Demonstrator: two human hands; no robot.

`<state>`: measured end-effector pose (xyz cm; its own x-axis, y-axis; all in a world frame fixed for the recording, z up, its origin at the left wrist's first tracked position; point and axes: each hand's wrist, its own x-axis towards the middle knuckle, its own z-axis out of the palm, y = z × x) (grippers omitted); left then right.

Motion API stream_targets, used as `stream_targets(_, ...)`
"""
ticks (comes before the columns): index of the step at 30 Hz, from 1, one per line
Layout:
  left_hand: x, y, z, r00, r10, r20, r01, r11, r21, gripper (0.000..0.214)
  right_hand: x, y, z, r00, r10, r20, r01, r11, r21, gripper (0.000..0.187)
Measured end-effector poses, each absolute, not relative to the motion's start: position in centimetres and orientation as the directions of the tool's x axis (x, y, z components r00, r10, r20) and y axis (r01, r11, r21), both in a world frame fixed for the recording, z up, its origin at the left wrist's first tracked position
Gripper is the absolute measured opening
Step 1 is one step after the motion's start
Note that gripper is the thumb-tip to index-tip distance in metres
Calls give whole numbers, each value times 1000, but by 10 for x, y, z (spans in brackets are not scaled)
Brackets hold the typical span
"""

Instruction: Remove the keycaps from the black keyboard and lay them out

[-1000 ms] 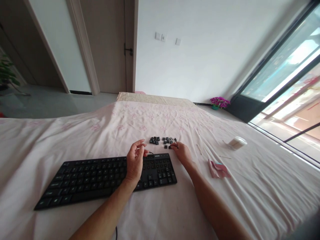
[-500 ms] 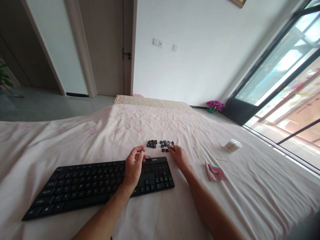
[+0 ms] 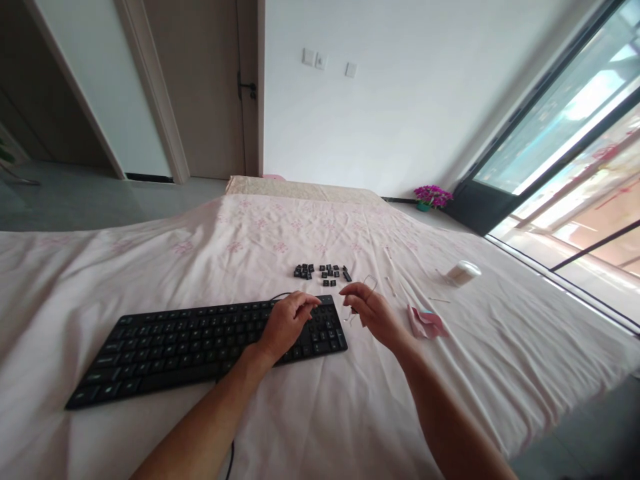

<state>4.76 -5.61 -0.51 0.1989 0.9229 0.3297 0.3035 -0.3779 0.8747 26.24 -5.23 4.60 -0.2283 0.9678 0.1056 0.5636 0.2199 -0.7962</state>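
A black keyboard [image 3: 200, 340] lies on a pale pink bedsheet [image 3: 310, 427]. My left hand [image 3: 287, 323] rests palm down on the keyboard's right end, fingers curled over the keys near the number pad. My right hand [image 3: 373, 312] hovers just right of the keyboard, its fingers pinched on a thin wire keycap puller [image 3: 367, 283]. Several loose black keycaps [image 3: 323, 272] lie in a cluster on the sheet just beyond the keyboard.
A crumpled pink cloth [image 3: 425, 323] lies right of my right hand, with thin sticks [image 3: 395, 287] and a small white round container [image 3: 463, 272] beyond it. A pot of purple flowers [image 3: 433, 197] stands by the window. Doors are at the back left.
My right hand has drawn back from the loose keycaps with the wire puller in its fingers. My left hand has lowered from a raised pinch onto the keyboard's right end.
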Motion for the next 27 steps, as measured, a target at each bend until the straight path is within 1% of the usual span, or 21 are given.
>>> stream_targets(3, 48, -56, -4, 249, 916, 315, 366, -390, 845, 20, 264, -57, 42, -259, 965, 50, 470, 171, -866, 13)
stream_targets(6, 48, -56, -4, 297, 902, 312, 404, -415, 815, 21, 261, -60, 40, -267, 962, 56, 474, 182, -862, 8)
stream_targets(13, 49, -57, -4, 369, 885, 285, 449, -438, 779, 18, 250, -61, 35, -305, 949, 76, 499, 227, -836, 8)
stream_targets(17, 49, -57, -5, 426, 862, 275, 476, -472, 742, 19, 247, -60, 33, -349, 928, 130, 525, 309, -793, 8)
stream_targets(21, 53, -56, -6, 466, 840, 279, 531, -518, 670, 16, 246, -60, 34, -406, 887, 220, 602, 441, -665, 7)
stream_targets(22, 55, -56, -7, 468, 838, 280, 555, -525, 645, 15, 246, -60, 34, -424, 876, 229, 603, 462, -650, 7)
stream_targets(25, 63, -56, -7, 450, 852, 268, 631, -516, 579, 7, 244, -61, 30, -473, 848, 238, 525, 488, -698, 13)
stream_targets(27, 67, -55, -8, 435, 860, 267, 657, -506, 558, 16, 241, -62, 25, -482, 841, 248, 473, 487, -734, 18)
